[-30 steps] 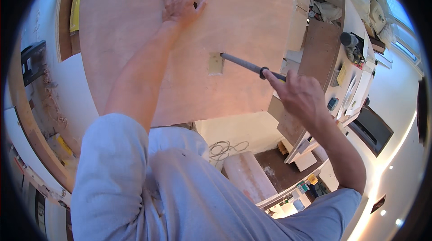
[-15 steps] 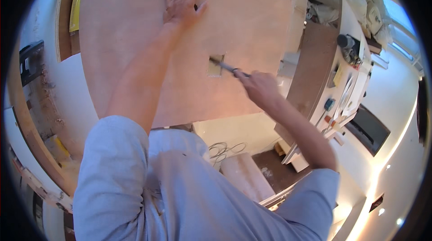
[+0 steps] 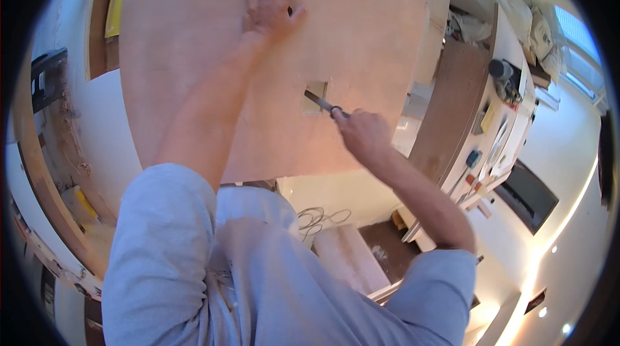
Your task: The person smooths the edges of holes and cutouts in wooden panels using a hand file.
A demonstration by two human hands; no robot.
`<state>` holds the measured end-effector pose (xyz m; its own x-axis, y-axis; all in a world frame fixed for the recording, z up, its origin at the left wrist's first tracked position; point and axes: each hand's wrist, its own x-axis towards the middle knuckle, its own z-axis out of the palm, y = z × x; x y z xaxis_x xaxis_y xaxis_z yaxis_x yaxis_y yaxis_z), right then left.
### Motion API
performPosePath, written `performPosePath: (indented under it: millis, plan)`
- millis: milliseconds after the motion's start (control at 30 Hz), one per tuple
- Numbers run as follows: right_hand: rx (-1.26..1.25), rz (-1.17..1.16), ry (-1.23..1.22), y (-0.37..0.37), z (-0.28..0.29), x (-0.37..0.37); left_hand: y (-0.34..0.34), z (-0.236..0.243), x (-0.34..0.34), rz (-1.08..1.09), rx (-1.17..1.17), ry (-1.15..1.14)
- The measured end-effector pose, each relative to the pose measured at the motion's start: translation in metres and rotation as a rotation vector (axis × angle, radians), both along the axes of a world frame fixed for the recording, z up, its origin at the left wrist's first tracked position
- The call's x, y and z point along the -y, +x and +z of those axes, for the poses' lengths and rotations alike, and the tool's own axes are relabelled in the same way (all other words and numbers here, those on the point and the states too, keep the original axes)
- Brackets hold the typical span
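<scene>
File's (image 3: 319, 101) moved left since a second ago, right hand (image 3: 365, 134) gripping it, long axis diagonal, tip up-left over cutout (image 3: 318, 88), left hand (image 3: 271, 14) splayed on board (image 3: 368, 36), cluttered ledge (image 3: 509, 39) right.
</scene>
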<state>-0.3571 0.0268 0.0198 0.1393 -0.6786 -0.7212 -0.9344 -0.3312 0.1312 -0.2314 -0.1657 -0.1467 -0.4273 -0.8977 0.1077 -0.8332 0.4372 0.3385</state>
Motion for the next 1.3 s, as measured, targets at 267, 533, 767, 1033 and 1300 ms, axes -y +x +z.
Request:
performPosePath:
  millis: [267,533,767,1033,1300]
  plan:
    - [0.035,-0.103,-0.074,-0.008,0.011,-0.017,0.004,0.004,0.006,0.035,0.136,-0.002]
    - [-0.017,-0.037,0.068,0.012,0.098,0.021,0.031,0.000,-0.002,0.060,-0.078,0.033]
    - [0.015,-0.067,-0.017,-0.011,-0.034,-0.022,-0.002,0.013,-0.001,-0.020,-0.112,0.070]
    - [-0.067,0.007,0.100,0.004,0.070,-0.015,0.023,0.008,0.004,0.036,-0.060,0.070]
    - [-0.039,-0.010,0.011,0.014,0.093,0.028,0.022,0.001,-0.002,0.024,-0.087,0.085]
